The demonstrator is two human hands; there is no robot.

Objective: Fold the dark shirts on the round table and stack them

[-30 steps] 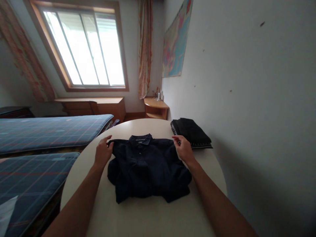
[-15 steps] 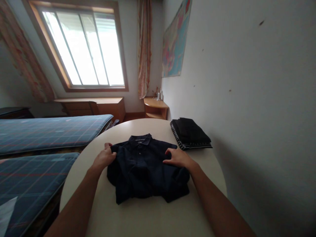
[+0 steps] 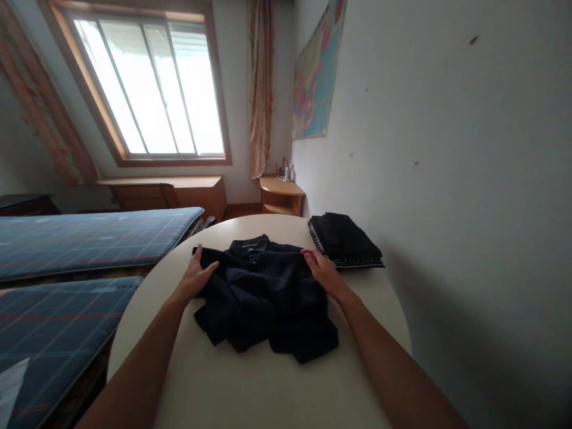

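A dark navy polo shirt (image 3: 268,286) lies rumpled on the round cream table (image 3: 268,390), its collar pointing away from me and its lower edge in folds. At the shirt's left shoulder, my left hand (image 3: 195,279) is open, the thumb spread over the cloth and the fingers along the outer edge. My right hand (image 3: 324,273) rests at the opposite shoulder, open, with its fingers stretched out against the fabric. The undersides of both hands are hidden.
A stack of folded black clothes (image 3: 346,238) sits at the table's right rear, near the white wall (image 3: 469,226). Plaid mattresses (image 3: 89,238) lie to the left. Beyond the table stand a wooden desk (image 3: 201,193) and a corner shelf (image 3: 282,187).
The shirt has shifted slightly away from me and bunched up, its lower edge more folded. My right hand has moved up to the shoulder and straightened its fingers; my left thumb has spread.
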